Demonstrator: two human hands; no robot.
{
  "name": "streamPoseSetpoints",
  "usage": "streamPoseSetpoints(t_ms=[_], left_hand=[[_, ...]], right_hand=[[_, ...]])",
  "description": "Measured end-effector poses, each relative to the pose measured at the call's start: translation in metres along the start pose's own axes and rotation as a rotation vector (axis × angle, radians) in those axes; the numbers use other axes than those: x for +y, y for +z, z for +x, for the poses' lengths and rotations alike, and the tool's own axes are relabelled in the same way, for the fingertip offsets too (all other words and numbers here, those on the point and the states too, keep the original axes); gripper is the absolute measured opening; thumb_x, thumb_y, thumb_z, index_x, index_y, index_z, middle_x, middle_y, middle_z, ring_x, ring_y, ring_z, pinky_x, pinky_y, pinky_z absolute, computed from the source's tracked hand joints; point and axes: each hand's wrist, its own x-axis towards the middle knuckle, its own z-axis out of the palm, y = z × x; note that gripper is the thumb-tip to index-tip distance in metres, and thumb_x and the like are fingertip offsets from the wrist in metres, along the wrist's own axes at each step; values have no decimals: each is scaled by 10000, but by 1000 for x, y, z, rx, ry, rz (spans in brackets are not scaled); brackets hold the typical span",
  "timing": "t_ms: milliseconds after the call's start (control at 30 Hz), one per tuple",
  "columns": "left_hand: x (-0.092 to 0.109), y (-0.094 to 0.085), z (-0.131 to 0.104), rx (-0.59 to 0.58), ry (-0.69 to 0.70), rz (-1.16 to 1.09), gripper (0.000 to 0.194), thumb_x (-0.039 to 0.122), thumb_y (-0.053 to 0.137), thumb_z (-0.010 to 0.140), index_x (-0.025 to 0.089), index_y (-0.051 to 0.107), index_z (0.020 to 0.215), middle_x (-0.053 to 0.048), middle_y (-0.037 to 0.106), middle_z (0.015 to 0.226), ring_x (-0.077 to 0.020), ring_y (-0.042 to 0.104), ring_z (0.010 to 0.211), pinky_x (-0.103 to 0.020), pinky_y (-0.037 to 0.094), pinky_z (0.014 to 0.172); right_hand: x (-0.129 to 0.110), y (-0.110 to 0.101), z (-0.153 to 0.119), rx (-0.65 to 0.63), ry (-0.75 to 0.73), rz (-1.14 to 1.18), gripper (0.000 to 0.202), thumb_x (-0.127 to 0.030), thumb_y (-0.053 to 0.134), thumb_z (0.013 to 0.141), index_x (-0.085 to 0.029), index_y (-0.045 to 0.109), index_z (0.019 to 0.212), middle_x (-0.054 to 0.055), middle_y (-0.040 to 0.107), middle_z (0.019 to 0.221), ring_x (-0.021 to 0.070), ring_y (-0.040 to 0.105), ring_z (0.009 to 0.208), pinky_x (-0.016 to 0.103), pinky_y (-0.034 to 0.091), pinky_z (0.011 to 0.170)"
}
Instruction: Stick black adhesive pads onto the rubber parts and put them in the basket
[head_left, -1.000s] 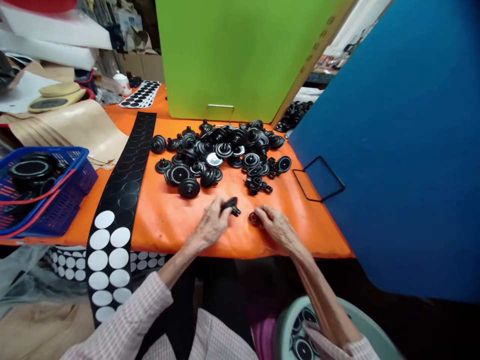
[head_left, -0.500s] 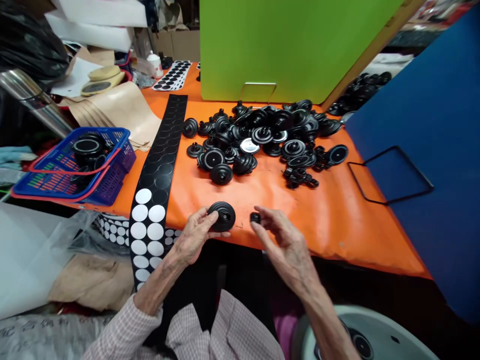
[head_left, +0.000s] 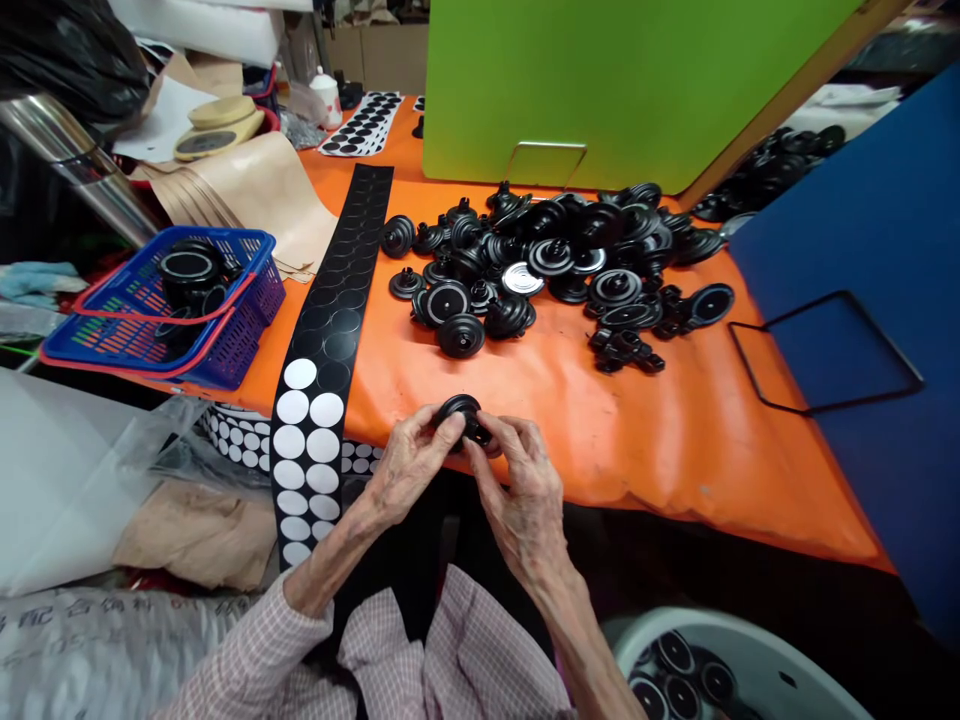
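My left hand (head_left: 409, 462) grips a black round disc (head_left: 456, 405) with stepped rings, thumb on its face, near the front edge of the table. With thumb and fingers pinched, my right hand (head_left: 525, 495) holds a small black cap (head_left: 480, 432) against the middle of that disc. My fingers partly cover both parts where they meet. Beyond my hands lies a heap of similar black ringed discs (head_left: 551, 258), some with stems up. Several small black caps (head_left: 626, 350) lie in a cluster at the heap's front right.
A black strip with round white stickers (head_left: 324, 445) hangs over the table edge. Left of it stands a blue basket (head_left: 251, 300) holding black parts. A green board (head_left: 600, 90) and a blue board (head_left: 862, 270) bound the orange table (head_left: 637, 430). A pale tub (head_left: 720, 630) holds discs.
My right hand has moved left and brought the small black cap onto the disc. The disc has tilted in my left hand. The whole view has shifted slightly.
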Motion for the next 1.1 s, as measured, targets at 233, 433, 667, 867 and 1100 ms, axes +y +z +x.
streamPoseSetpoints(t_ms=[233,433,667,867,1100], left_hand=[[9,-5,-3,-89,-60,-142,409,331,707,776,114,612,1110,-125,657,1145,-246,641,1024,-361,543,851],[9,-7,-11,-84,61,-1,383,324,664,822,128,577,1140,-111,671,1135,-221,662,998,-326,552,861],[7,-11,-12,30,143,-6,346,347,643,837,152,576,1115,-88,653,1144,-194,624,1042,-282,514,875],[19,-25,-10,-31,66,-120,383,249,769,715,183,562,1031,-46,653,1097,-174,591,1068,-298,441,960],[40,-33,-15,-128,87,110,383,231,778,693,197,635,1047,-39,664,1073,-192,589,1054,-310,424,954]], right_hand=[[-2,-5,1,-66,382,296,464,-439,560,864,-233,509,1277,95,582,1146,196,616,904,398,545,811],[-4,4,3,-174,563,536,389,-536,574,825,-215,583,1044,70,650,1022,222,621,938,401,519,863],[-15,21,9,-111,569,643,376,-513,599,812,-218,582,1043,61,641,1029,215,601,984,398,498,908],[-19,19,11,-161,584,866,356,-471,628,818,-245,586,1090,50,650,1121,204,610,1057,382,507,933],[-17,15,9,-258,481,912,331,-458,576,866,-279,577,1144,34,613,1242,209,576,1154,388,486,982]])
